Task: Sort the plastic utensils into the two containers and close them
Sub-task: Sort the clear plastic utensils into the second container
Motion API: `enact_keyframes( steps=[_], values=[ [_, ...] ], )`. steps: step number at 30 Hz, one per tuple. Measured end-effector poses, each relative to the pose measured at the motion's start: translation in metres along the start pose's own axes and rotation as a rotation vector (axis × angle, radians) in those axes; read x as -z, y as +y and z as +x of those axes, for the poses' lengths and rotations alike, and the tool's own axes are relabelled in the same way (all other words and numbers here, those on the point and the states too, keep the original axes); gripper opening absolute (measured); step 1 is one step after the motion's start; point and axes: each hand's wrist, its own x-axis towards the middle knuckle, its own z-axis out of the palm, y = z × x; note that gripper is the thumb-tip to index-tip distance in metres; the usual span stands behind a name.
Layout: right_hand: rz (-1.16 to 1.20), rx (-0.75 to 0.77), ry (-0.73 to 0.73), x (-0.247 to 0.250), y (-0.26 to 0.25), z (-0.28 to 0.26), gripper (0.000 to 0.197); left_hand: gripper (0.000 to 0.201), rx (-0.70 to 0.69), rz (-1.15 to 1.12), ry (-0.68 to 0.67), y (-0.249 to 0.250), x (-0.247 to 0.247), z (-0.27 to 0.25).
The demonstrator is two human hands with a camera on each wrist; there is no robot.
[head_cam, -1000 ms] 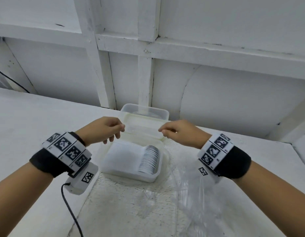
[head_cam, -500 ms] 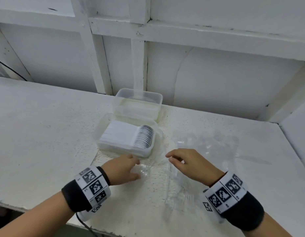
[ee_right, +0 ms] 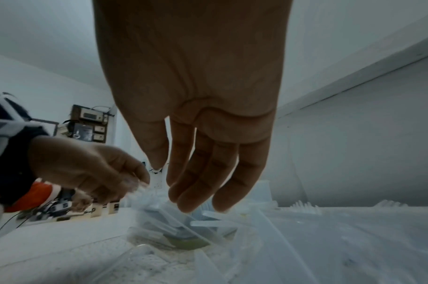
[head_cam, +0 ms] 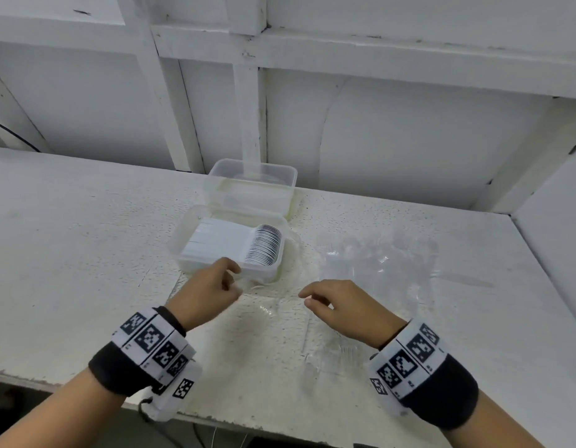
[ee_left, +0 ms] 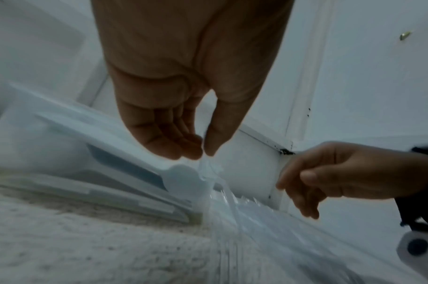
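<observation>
Near clear rectangular plastic container (head_cam: 230,245) holds stacked white spoons, lid off. Behind it, second clear container (head_cam: 252,189), contents unclear. Clear utensils (head_cam: 377,263) lie right of it, unsorted. Left hand (head_cam: 206,294) pinches one clear piece; right hand (head_cam: 341,307) relaxed, empty.

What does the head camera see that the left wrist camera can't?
Only the head view shows the back container, standing behind the front container, and both wristbands. Only the left wrist view shows the left hand pinching a clear plastic piece between thumb and fingertips. Both show the right hand, which holds nothing, and the front container's stacked utensils.
</observation>
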Motion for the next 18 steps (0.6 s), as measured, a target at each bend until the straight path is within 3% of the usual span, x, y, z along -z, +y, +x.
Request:
enact_keyframes(
  steps=[3, 5, 10, 15, 18],
  values=[
    [-0.175, 0.022, -0.144, -0.008, -0.012, 0.017, 0.035, 0.006, -0.023, -0.079, 0.200, -0.001, 0.017, -0.008],
    [-0.317, 0.028, -0.227, -0.018, -0.020, 0.029, 0.042, 0.009, 0.012, -0.287, 0.304, -0.006, 0.027, -0.010],
    [-0.620, 0.066, -0.191, -0.045, -0.033, 0.052, 0.046, 0.013, 0.049, -0.858, 0.439, -0.011, 0.047, -0.018],
    [-0.612, 0.188, -0.111, -0.053, -0.027, 0.053, 0.030, 0.014, 0.052, -0.966, 0.506, -0.006, 0.041, -0.024],
    [-0.370, 0.258, 0.020, -0.042, -0.023, 0.042, 0.030, 0.012, 0.103, -0.989, 0.451, -0.004, 0.029, -0.022]
  ],
)
